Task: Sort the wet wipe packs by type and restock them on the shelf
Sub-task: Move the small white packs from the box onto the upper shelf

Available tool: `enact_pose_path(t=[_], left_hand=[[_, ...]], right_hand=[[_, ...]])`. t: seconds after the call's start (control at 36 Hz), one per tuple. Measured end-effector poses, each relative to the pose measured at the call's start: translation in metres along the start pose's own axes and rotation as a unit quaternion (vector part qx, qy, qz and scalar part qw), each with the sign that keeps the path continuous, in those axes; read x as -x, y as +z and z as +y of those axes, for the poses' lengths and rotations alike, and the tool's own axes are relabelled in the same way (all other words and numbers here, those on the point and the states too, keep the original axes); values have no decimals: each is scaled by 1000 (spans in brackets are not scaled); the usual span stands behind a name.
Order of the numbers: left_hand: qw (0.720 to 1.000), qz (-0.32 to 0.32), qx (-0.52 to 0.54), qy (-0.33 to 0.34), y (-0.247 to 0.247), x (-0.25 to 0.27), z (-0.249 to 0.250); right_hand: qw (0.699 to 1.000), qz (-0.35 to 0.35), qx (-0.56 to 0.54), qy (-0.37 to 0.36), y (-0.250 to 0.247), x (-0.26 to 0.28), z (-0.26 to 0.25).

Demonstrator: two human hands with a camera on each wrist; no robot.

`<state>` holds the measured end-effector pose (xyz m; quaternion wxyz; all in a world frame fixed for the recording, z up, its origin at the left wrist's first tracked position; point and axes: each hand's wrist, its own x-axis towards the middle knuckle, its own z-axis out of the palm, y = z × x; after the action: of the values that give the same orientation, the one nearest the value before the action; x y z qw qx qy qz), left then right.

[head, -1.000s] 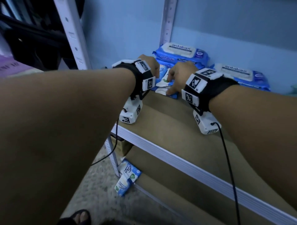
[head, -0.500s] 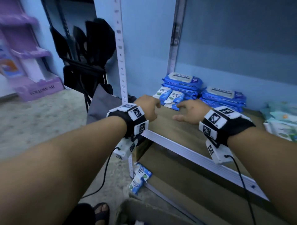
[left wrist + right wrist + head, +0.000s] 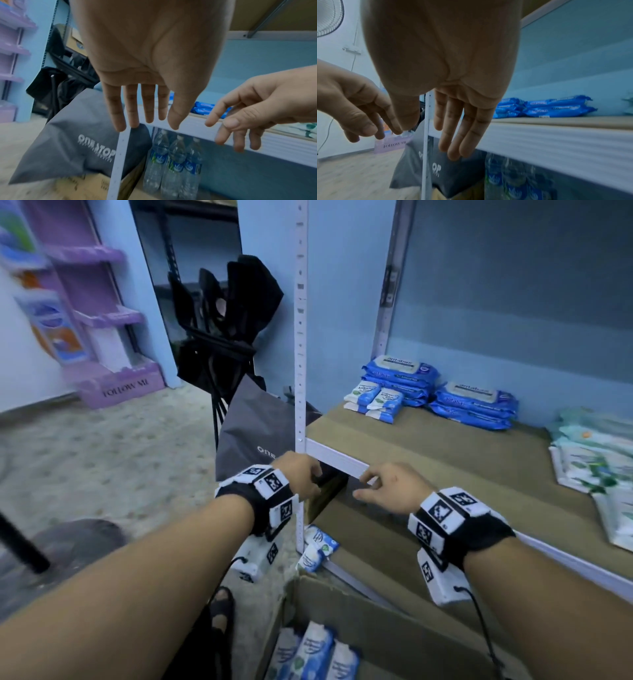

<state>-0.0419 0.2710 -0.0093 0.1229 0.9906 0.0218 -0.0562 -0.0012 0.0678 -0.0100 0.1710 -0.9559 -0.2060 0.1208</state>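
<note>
- Lying on the shelf at its back left corner are the small packs, two upright-leaning rows just in front of a stack of blue packs; a second blue stack sits just beside it on the right.
- Pale green packs lie well apart at the shelf's right end, so three types look sorted into their own spots.
- More small packs wait in the box on the floor, and two strays lie by the shelf post, so restocking seems partway done.
- Left hand hangs empty near the shelf's front edge, its fingers straight and spread, holding nothing.
- Right hand is empty too, fingers relaxed and slightly apart, just in front of the shelf rail.
- Judging by this, the next step is likely a reach down to the box for another handful.
- Below the shelf stand water bottles; a grey bag leans beside the post.
</note>
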Motion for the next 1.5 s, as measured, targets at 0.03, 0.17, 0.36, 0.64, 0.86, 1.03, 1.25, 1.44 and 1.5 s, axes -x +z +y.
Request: enact_pose_path(t=[0.03, 0.17, 0.36, 0.64, 0.86, 1.03, 1.25, 1.44, 1.5], left_hand=[[1000, -11, 6, -7, 9, 1, -5], [996, -61, 53, -43, 61, 3, -35], [974, -178, 111, -81, 144, -4, -73], [932, -253, 246, -85, 236, -5, -103], [878, -278, 375, -109, 251, -23, -125], [843, -291, 433, -131, 257, -24, -132], [827, -303, 456, -129, 264, -25, -139], [823, -309, 462, -112, 268, -27, -144], [820, -312, 466, -110, 268, -27, -145]], right_hand=[[1000, -12, 8, -2, 9, 0, 1], [996, -79, 34, 15, 55, -14, 19], [988, -143, 45, 45, 127, -52, 49], [974, -209, 49, 68, 212, -119, 77], [967, -231, 82, 71, 256, -166, 94], [968, -216, 121, 46, 281, -198, 96], [968, -206, 139, 30, 327, -236, 85], [976, -148, 133, 90, 354, -250, 77], [976, -142, 131, 104, 357, -254, 80]])
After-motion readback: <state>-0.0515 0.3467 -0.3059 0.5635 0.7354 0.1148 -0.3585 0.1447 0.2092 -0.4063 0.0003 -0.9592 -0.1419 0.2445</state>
